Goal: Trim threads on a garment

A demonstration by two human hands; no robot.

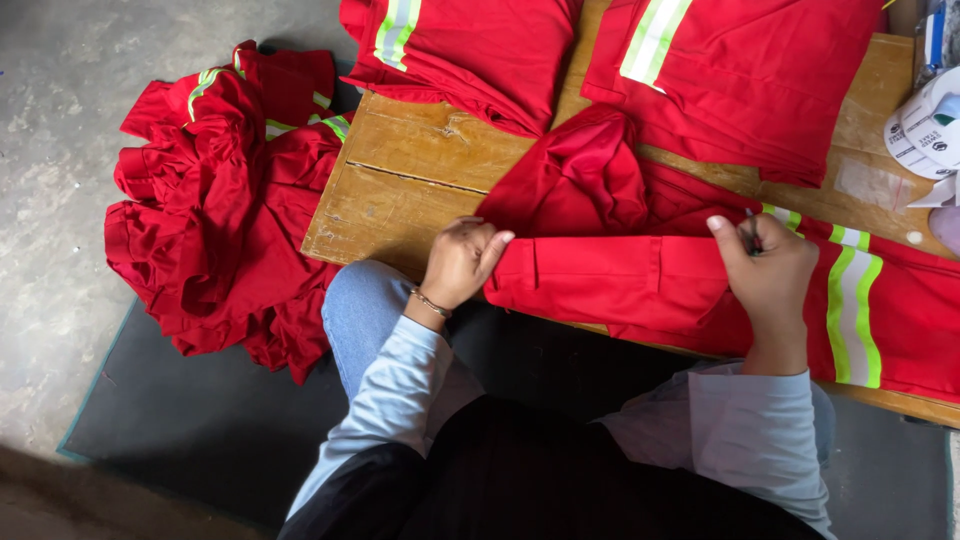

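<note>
A red work garment (620,270) with green-and-silver reflective bands lies across a low wooden table (410,170). My left hand (462,262) pinches the garment's left edge near the table's front. My right hand (768,270) rests on the cloth further right and grips a small dark thin tool (752,235) between its fingers. A bracelet sits on my left wrist. My knees in blue jeans are tucked under the table's front edge.
A heap of crumpled red garments (220,200) lies on the floor to the left, partly on a dark mat (200,420). Folded red garments (740,70) are stacked at the back of the table. White tape rolls (925,125) sit at the right edge.
</note>
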